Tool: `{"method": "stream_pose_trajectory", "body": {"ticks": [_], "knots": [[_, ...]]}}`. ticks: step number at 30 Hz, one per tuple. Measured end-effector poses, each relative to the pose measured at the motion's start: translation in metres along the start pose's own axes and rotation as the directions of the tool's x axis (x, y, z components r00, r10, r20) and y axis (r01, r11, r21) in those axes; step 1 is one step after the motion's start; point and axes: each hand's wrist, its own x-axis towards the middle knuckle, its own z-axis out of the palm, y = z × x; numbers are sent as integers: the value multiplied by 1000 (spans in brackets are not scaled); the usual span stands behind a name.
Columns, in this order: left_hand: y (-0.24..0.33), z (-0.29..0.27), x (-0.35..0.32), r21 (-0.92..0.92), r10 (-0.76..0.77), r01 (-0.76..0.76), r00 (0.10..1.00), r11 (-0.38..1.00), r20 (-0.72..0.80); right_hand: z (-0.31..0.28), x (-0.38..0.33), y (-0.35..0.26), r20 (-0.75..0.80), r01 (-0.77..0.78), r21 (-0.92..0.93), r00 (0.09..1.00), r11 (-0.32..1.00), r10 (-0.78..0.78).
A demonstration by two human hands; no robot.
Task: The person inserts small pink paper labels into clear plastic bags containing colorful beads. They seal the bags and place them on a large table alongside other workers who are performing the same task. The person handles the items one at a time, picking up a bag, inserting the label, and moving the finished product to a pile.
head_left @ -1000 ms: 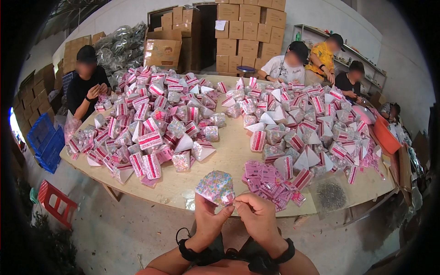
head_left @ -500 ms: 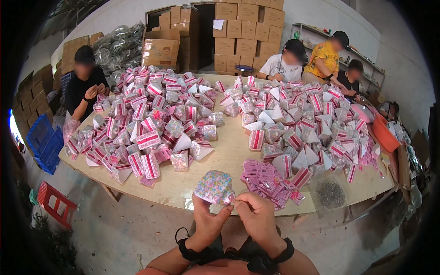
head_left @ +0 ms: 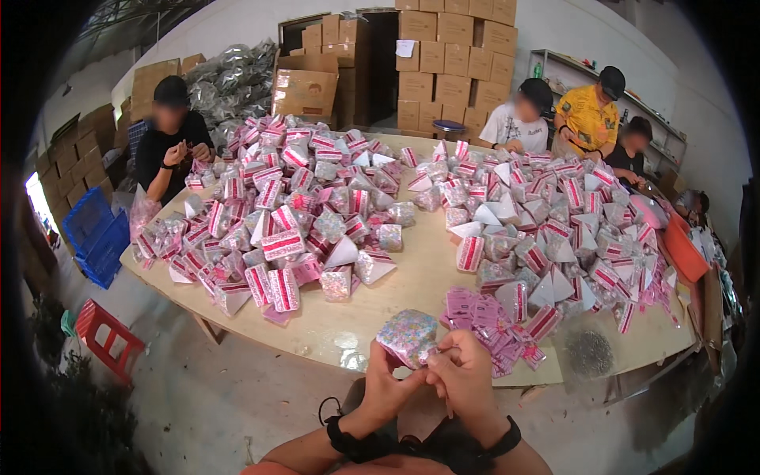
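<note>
Sprinkle-filled packet [head_left: 408, 336] at lower centre of the frame, pinched between my left hand [head_left: 385, 388] and right hand [head_left: 461, 378], above table [head_left: 427, 269] edge.

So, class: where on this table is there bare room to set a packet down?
A bare strip of the table runs between the left pile and the right pile, widening towards the near edge by the hands. Both piles themselves are crowded, as is the stack of pink cards.
</note>
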Motion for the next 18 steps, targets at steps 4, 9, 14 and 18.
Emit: {"method": "stream_pose_trajectory", "body": {"ticks": [4, 9, 14, 18], "knots": [[2, -8, 18, 73, -84, 78, 993, 994, 83, -10, 16, 10, 21, 4, -44, 1000, 999, -3], [-1, -41, 82, 110, -304, 300, 952, 947, 18, -40, 14, 25, 57, 128, -234, 991, 964, -118], [27, -156, 211, -161, 35, -29, 999, 986, 33, -86, -7, 16, -93, -100, -93, 991, 991, 91], [83, -200, 232, 626, 519, -441, 852, 643, 67, -140, -21, 14, -315, -11, -131, 949, 991, -31]]}}
